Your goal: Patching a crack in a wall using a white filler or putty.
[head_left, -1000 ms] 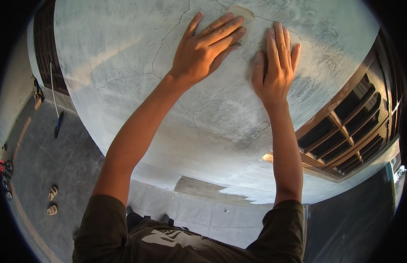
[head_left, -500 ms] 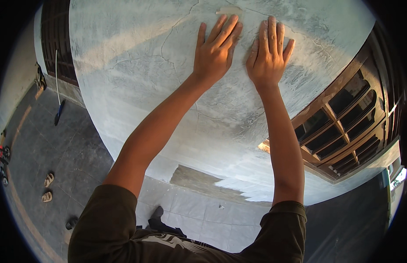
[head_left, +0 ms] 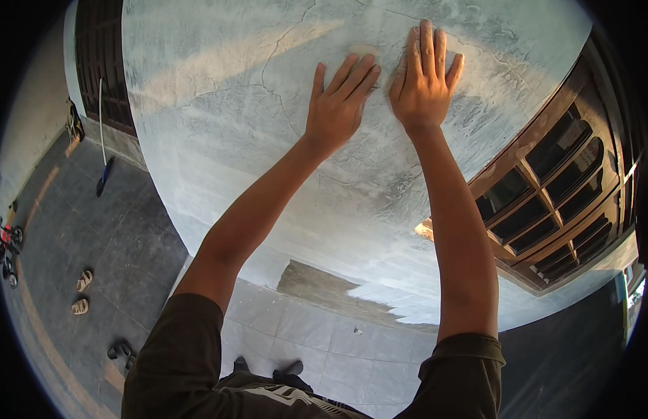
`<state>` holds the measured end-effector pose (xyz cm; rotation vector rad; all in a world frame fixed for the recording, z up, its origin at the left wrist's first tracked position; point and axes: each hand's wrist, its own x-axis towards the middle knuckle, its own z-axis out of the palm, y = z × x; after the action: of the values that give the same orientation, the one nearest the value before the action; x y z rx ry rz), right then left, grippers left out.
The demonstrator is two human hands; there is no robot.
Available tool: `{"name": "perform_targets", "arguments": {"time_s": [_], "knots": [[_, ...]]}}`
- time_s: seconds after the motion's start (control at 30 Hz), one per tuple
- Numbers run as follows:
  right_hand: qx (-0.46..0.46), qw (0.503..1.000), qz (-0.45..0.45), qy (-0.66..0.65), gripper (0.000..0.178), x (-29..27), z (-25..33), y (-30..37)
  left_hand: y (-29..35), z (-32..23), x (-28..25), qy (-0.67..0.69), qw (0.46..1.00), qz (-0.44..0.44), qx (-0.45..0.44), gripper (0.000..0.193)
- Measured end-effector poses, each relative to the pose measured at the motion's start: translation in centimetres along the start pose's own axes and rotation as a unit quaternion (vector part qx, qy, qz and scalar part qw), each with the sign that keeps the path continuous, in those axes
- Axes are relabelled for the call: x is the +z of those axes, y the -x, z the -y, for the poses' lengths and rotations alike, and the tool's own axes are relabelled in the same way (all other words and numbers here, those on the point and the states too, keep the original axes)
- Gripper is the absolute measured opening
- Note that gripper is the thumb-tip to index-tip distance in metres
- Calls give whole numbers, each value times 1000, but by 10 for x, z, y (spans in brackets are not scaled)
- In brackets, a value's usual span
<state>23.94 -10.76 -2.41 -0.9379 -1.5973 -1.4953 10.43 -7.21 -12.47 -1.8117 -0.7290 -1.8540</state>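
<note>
Both hands are up on a streaky, grey-white plastered wall [head_left: 219, 157], and here's the relation that counts: a pale beige, flat piece [head_left: 368, 49] sits at the fingertips of the left hand [head_left: 336, 112], peeking out just beyond them. The visible strip runs roughly crosswise to those fingers; the rest is covered, so its full long axis can't be told. Left fingers are straight and modestly fanned, laid over the piece's lower part rather than curled round it. Whether they pin it, I can't tell. Off to its right, the right hand [head_left: 423, 98] lies flat, fingers extended and slightly parted, gripping nothing visible. The left is clearly the nearer hand, with a strip of plaster between the two. Leftward, plaster stretches past a thin, winding dark crack [head_left: 264, 64] toward the wall's far edge; rightward, room narrows toward a brown wooden window frame with dark panes [head_left: 525, 167].
</note>
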Motion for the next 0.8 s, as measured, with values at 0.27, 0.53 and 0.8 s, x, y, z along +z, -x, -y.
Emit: {"name": "perform_targets", "arguments": {"time_s": [0.27,0.53,0.8], "knots": [[-1,1000,10,-4,50,0,3,1,2,-13,17,31,996,-52,-59,38],[1,1000,-21,-9,51,3,4,-5,-69,9,8,18,994,-107,-12,44],[1,1000,11,-5,49,1,2,-2,-71,9,9,14,994,-106,-16,43]]}}
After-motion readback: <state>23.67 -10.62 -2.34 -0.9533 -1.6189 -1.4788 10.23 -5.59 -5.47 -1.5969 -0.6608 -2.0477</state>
